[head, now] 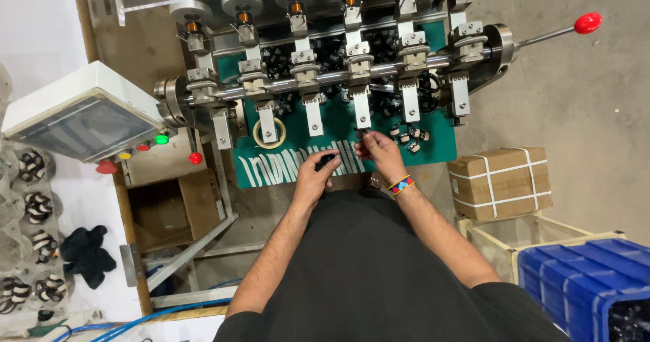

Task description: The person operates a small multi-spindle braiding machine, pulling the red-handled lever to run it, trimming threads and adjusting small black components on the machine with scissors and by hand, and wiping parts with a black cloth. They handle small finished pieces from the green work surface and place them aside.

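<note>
I stand at a winding machine with several metal heads along a steel shaft (338, 76) over a green table (433, 154). My left hand (316, 174) is closed on a small black part (328, 159) at the table's front edge. My right hand (380, 152), with a coloured wristband, pinches another small dark part (362, 134) just below the middle white holder (361, 110). Several wound bobbins (410, 139) lie on the green surface right of that hand. Black bobbins are heaped behind the shaft.
A control box (81, 115) with coloured buttons stands at left. A roll of tape (269, 133) lies on the table. A red-knobbed lever (586, 23) sticks out at right. A strapped cardboard box (501, 181) and blue crate (588, 281) sit on the floor; trays of coils (34, 206) at far left.
</note>
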